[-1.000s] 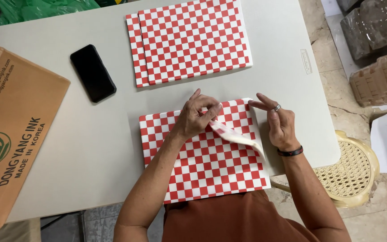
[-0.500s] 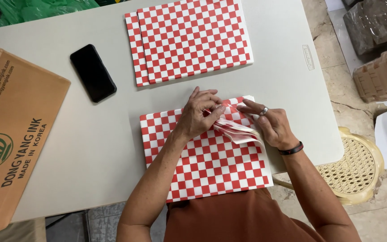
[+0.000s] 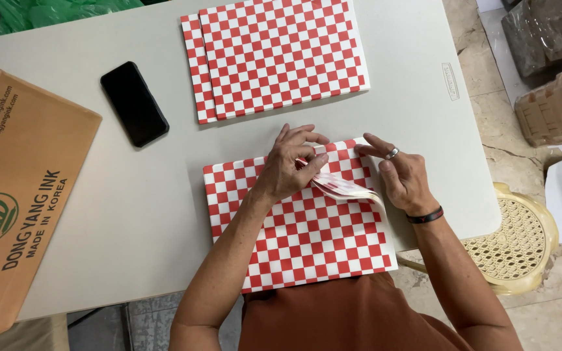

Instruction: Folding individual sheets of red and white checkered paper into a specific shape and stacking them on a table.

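Your counter [image 3: 131, 214] is a smooth, pale rectangle. At its left edge lies a flat brown cardboard box [image 3: 14, 195]. Near the far edge sits a neat stack of red-and-white checkered paper [image 3: 274, 55], squared off. A second checkered sheet pile [image 3: 300, 227] lies right in front of you, its top right corner curled up. Your left hand [image 3: 291, 162] pinches that lifted corner [image 3: 343, 188] between thumb and fingers. Your right hand [image 3: 401, 175], with 1 ring, rests flat and spread beside it. A glossy black phone [image 3: 134, 103] lies left of the far stack.
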